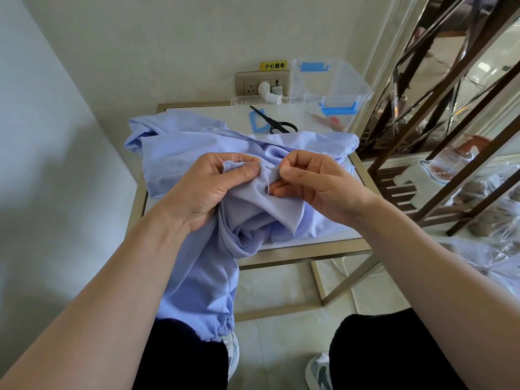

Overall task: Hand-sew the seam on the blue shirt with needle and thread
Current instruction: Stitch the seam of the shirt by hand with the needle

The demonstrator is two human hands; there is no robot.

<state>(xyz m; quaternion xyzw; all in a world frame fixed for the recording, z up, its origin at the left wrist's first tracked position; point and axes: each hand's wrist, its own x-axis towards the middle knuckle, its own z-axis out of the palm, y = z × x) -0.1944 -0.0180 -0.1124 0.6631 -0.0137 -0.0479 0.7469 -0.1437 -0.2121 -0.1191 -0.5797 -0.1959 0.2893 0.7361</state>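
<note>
Through the head camera, your left hand grips a frayed fold of the light blue fabric shirt, thumb pressed on top and fingers curled under. Just beside that thumb, your right hand pinches the thin metal needle against the fold. A pale thread hangs below it. The shirt lies over the gold-framed white table under both hands and falls onto your left knee. Beyond your hands lie black-handled scissors and a clear plastic box with blue clips.
</note>
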